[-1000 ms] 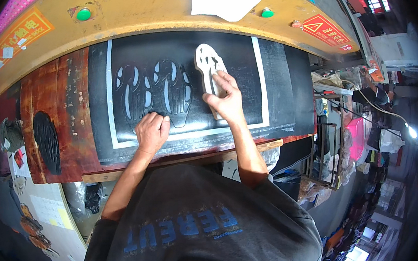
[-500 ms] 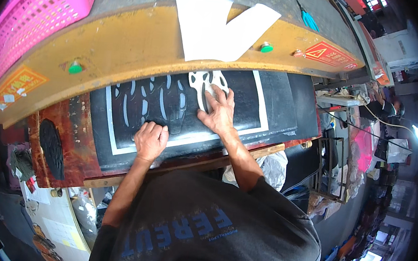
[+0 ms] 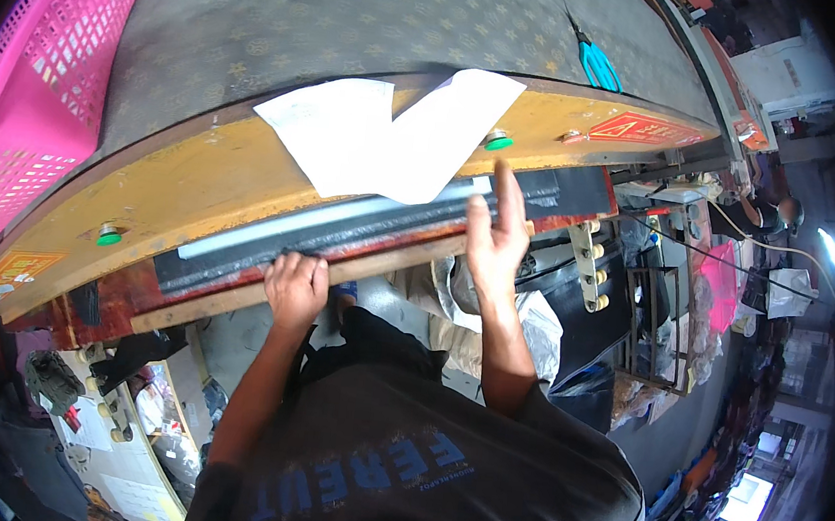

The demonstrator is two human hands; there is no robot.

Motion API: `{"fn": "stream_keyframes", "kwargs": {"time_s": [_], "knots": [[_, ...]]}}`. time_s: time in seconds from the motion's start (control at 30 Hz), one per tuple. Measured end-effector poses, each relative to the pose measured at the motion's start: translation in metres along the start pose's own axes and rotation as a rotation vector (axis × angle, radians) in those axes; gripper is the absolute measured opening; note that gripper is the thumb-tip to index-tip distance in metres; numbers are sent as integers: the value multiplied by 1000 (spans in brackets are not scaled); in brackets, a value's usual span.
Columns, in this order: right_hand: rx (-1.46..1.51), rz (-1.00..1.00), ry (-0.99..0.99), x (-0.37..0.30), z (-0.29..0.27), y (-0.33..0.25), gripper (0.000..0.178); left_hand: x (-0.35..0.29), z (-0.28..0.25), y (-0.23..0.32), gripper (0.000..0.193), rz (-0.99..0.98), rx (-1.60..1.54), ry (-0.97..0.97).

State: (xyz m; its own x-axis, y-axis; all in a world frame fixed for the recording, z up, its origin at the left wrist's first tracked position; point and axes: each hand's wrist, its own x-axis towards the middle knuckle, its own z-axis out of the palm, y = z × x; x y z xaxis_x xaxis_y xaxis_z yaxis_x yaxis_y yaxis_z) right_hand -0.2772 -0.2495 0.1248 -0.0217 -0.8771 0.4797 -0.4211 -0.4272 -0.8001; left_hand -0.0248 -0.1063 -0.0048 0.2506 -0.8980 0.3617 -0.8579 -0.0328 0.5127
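Observation:
My left hand (image 3: pixel 296 289) is closed over the front edge of the red-brown board (image 3: pixel 222 307), its fingers resting at the wooden strip (image 3: pixel 387 260) there. My right hand (image 3: pixel 498 240) is raised, holding nothing, with one finger pointing up just below a green push button (image 3: pixel 498 142) on the yellow machine beam (image 3: pixel 182 200). The fingertip looks close to the button, apart from it. Under the beam lies the black sheet (image 3: pixel 340 228) with its white border strip (image 3: pixel 290 224); only its front part shows. The white cutting die is hidden.
White papers (image 3: pixel 333 142) hang over the beam. A second green button (image 3: pixel 110 234) is at its left. On the patterned machine top are a pink basket (image 3: pixel 61 96) and turquoise-handled snips (image 3: pixel 597 65). Plastic bags (image 3: pixel 536 332) and a metal rack (image 3: pixel 655 324) stand at right.
The board and black sheet have slid away from me under the beam, taking the white die out of view. My right hand has left the die and risen toward the right green button.

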Motion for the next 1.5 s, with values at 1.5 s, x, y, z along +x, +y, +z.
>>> {"fn": "stream_keyframes", "kwargs": {"time_s": [1.5], "knots": [[-450,-105,-402,-173,7,2,62,-150,-27,68,33,316,-15,82]]}}
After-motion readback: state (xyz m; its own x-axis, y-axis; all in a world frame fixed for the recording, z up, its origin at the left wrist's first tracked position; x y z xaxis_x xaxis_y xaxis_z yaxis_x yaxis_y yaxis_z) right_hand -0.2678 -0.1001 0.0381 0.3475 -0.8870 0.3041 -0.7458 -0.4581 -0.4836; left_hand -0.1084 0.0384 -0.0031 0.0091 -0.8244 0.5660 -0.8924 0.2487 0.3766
